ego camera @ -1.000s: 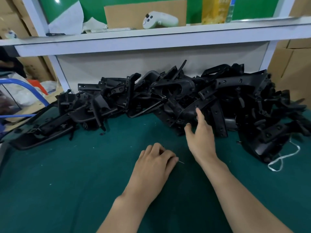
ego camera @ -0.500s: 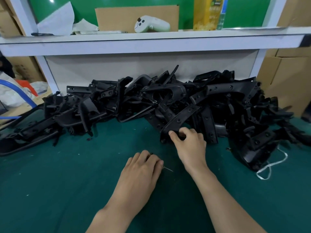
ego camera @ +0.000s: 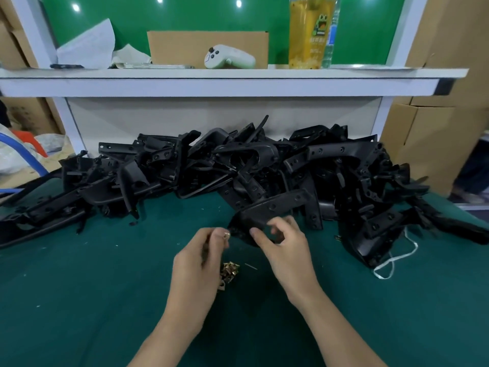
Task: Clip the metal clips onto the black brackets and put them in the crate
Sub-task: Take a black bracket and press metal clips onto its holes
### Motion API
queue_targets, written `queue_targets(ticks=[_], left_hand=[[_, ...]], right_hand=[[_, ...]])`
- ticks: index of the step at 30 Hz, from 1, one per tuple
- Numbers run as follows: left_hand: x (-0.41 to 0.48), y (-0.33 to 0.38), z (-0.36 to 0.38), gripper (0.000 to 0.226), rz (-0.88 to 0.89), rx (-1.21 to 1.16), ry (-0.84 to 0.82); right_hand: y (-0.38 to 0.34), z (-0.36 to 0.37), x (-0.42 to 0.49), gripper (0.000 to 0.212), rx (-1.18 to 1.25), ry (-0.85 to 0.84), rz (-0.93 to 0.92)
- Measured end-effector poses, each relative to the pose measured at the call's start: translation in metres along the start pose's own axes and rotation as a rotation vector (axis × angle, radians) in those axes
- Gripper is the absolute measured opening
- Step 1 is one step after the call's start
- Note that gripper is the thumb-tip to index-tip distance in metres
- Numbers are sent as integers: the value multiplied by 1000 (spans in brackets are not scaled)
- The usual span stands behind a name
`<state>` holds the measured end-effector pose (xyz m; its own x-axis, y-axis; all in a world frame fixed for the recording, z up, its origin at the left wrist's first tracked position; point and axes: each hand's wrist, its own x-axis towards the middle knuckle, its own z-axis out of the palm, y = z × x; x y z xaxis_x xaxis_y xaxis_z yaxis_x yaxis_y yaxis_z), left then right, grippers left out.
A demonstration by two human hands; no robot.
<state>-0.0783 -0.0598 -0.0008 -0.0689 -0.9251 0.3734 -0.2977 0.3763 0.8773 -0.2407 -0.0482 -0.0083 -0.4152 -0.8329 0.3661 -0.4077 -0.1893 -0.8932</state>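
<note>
A long heap of black brackets [ego camera: 185,170] lies across the back of the green table [ego camera: 79,300]. My right hand [ego camera: 285,245] grips one black bracket [ego camera: 275,206] by its near end, lifted at the front of the heap. My left hand [ego camera: 201,258] pinches a small brass-coloured metal clip [ego camera: 226,235] just left of that bracket's end. A small pile of metal clips [ego camera: 230,270] lies on the table under my left hand. No crate is in view.
A white shelf [ego camera: 238,80] overhangs the heap, carrying a game controller [ego camera: 227,59], a cardboard piece, papers and a yellow bottle [ego camera: 309,33]. Cardboard boxes [ego camera: 436,133] stand at the right. A white cord [ego camera: 394,258] lies by the heap's right end.
My right hand pulled a bracket out of the heap toward me. My left hand lifted off the table with a clip pinched, uncovering the clip pile.
</note>
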Motion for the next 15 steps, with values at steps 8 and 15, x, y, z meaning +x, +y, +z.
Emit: queue_targets(ticks=[8, 15], left_hand=[[-5, 21, -4, 25, -501, -835, -45], [2, 16, -8, 19, -513, -896, -65]], right_hand=[[-2, -40, -36, 23, -260, 79, -94], [-10, -41, -28, 18, -202, 21, -145]])
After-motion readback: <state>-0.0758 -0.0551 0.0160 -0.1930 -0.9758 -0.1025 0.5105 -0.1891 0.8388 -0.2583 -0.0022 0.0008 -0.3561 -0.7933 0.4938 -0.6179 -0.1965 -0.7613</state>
